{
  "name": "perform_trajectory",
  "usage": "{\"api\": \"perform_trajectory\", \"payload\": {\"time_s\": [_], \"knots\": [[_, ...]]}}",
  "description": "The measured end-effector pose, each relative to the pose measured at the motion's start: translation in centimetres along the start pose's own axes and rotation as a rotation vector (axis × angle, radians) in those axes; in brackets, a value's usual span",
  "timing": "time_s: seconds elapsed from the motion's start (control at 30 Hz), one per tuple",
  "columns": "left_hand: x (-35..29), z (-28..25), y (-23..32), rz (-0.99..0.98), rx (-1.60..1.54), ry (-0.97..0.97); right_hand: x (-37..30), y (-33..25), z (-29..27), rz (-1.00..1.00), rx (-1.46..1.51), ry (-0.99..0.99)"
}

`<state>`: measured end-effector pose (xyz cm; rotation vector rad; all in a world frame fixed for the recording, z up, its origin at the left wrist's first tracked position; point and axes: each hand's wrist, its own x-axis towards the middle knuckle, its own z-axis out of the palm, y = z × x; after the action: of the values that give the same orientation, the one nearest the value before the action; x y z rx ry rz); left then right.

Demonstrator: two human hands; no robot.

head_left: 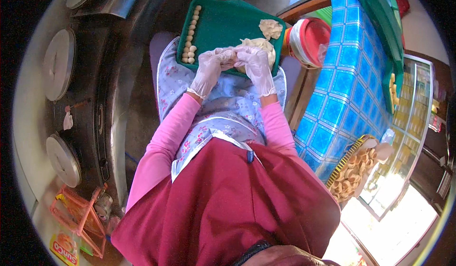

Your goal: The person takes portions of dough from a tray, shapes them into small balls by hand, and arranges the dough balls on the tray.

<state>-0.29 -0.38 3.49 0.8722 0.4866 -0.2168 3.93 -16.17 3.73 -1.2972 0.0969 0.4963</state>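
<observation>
My left hand (209, 70) and my right hand (257, 67), both in thin whitish gloves, meet over the near edge of a green tray (228, 21). Their fingers are closed and pinched together at the tips around what looks like a small piece of dough, mostly hidden by the fingers. Just behind my right hand lies a large lump of dough (267, 47), partly covered by it. A smaller, ragged dough piece (270, 29) rests at the tray's right side. Along the left edge runs a row of small dough balls (192, 27), doubled at its near end.
The tray sits across my lap, over a flowered apron (190, 123). A red-lidded tub (314, 40) stands right of it, beside a table with a blue checked cloth (327, 95). A basket of small tan pieces (354, 173) is at the right; an orange rack (78, 216) at the lower left.
</observation>
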Motion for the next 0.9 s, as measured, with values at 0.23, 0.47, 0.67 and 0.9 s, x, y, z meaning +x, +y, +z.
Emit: {"api": "perform_trajectory", "payload": {"time_s": [0.23,0.47,0.67,0.9], "knots": [[1.1,-1.0,-2.3,0.008,-0.083,0.059,-0.3,1.0,1.3,-0.449,-0.744,0.113],[-0.8,0.8,-3.5,0.413,0.099,0.140,-0.3,1.5,3.2,-0.030,0.043,0.231],[-0.3,-1.6,-1.8,0.335,-0.228,0.211,1.7,2.8,3.9,0.072,0.088,0.113],[-1.0,-7.4,3.6,0.541,-0.283,0.374,8.9,8.0,6.1,-0.050,-0.018,0.027]]}}
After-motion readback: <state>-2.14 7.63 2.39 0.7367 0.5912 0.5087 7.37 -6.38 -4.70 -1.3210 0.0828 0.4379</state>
